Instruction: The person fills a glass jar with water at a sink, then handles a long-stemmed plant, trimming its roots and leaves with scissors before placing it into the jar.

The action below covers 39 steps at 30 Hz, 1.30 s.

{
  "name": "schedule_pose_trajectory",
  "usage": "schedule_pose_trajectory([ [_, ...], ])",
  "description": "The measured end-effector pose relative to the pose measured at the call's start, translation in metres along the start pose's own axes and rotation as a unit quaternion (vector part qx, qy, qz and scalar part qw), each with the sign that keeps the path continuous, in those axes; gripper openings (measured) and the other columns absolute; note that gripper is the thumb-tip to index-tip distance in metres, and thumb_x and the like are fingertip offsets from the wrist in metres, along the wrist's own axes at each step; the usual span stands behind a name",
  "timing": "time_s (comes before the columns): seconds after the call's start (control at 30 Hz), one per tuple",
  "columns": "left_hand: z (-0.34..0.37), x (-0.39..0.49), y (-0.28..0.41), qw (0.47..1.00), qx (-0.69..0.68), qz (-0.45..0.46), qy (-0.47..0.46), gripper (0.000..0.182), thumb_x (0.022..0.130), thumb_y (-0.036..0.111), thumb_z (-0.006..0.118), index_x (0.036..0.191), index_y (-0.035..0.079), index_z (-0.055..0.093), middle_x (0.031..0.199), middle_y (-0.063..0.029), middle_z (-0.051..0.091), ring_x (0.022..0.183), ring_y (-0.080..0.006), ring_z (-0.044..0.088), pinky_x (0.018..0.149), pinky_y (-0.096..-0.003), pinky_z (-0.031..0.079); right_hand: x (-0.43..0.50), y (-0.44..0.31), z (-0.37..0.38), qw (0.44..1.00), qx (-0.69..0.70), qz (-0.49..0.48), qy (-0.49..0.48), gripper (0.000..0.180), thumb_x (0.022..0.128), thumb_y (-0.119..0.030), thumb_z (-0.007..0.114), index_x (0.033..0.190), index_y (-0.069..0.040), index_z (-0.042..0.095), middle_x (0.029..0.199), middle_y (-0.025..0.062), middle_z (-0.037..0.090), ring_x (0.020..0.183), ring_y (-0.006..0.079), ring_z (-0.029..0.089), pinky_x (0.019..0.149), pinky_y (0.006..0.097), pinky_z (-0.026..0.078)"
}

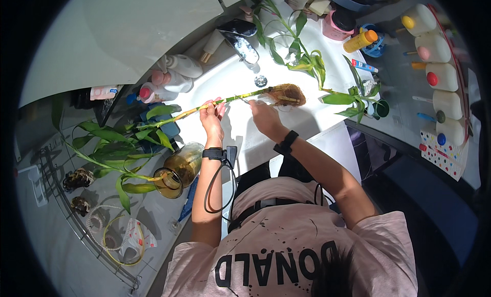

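A lucky bamboo stalk (188, 113) lies slantwise over the white washbasin (230, 143), its leafy top (153, 134) to the left. Its tangle of brown roots (287, 94) rests over the basin at the right end. My left hand (211, 118) grips the stalk around its middle. Close below the stalk, nearer the roots, my right hand (265, 118) has its fingers curled; whether they pinch something thin is unclear. A second leafy stalk (307, 57) leans across the basin's far right side. Another leafy stem (138, 175) sticks out of an amber glass vase (168, 182) lying tilted at the left.
A dark faucet (243, 43) overhangs the drain (261, 81). Pump bottles (184, 65) line the back left edge. A pink jar (338, 26) and a yellow bottle (360, 41) stand at the right. A wire rack (82, 235) and bead strings (92, 226) are on the left.
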<state>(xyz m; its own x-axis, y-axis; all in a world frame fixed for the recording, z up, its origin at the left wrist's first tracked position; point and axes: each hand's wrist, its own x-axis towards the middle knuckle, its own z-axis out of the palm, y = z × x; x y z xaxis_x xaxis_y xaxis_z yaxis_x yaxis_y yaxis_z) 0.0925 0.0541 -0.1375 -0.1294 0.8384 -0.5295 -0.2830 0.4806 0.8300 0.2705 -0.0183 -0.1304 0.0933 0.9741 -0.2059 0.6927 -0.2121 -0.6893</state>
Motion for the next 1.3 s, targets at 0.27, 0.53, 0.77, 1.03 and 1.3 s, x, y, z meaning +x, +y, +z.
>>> schedule_pose_trajectory([
  [0.27,0.009,-0.002,-0.017,0.997,-0.031,0.066,0.015,0.032,0.09,-0.005,0.071,0.111,0.007,0.05,0.085,0.0002,0.058,0.093,-0.0174,0.068,0.085,-0.0347,0.062,0.008,0.007,-0.004,0.997,-0.005,0.049,-0.063,0.024,0.103,-0.021,0.045,0.099,-0.003,0.06,0.084,0.0197,0.068,0.082,0.0399,0.067,0.072,0.0518,0.052],
  [0.53,0.004,0.008,-0.03,0.995,0.016,0.098,0.002,0.029,0.084,-0.005,0.076,0.105,0.004,0.058,0.088,-0.0026,0.063,0.086,-0.0149,0.066,0.084,-0.0322,0.061,0.009,0.001,-0.014,0.991,-0.079,0.06,-0.089,0.029,0.103,-0.027,0.048,0.098,-0.005,0.066,0.088,0.017,0.071,0.086,0.0365,0.07,0.078,0.0488,0.055],
  [0.77,0.004,0.011,-0.032,0.994,0.028,0.103,-0.012,0.025,0.085,-0.004,0.077,0.1,0.004,0.058,0.085,-0.0016,0.06,0.081,-0.0151,0.066,0.076,-0.0292,0.061,0.007,0.005,-0.01,0.991,0.006,0.089,-0.098,0.032,0.104,-0.031,0.045,0.107,-0.003,0.061,0.097,0.0221,0.07,0.096,0.0399,0.067,0.083,0.0518,0.052],
  [1.03,0.008,0.013,-0.028,0.998,0.03,0.063,-0.003,0.025,0.087,-0.006,0.073,0.1,0.003,0.054,0.091,-0.0087,0.066,0.084,-0.0178,0.069,0.073,-0.0283,0.062,0.006,0.007,-0.009,0.992,0.023,0.053,-0.109,0.028,0.104,-0.027,0.043,0.103,-0.003,0.058,0.093,0.0215,0.069,0.092,0.0405,0.067,0.08,0.0516,0.051],
  [1.3,0.01,0.009,-0.028,0.999,0.018,0.043,-0.009,0.022,0.088,-0.011,0.068,0.097,0.004,0.054,0.084,-0.0012,0.055,0.092,-0.0212,0.07,0.08,-0.0324,0.064,0.011,-0.006,-0.013,0.995,-0.031,0.043,-0.084,0.023,0.093,-0.015,0.048,0.093,-0.004,0.067,0.092,0.0206,0.072,0.09,0.0387,0.07,0.081,0.0492,0.054],
])
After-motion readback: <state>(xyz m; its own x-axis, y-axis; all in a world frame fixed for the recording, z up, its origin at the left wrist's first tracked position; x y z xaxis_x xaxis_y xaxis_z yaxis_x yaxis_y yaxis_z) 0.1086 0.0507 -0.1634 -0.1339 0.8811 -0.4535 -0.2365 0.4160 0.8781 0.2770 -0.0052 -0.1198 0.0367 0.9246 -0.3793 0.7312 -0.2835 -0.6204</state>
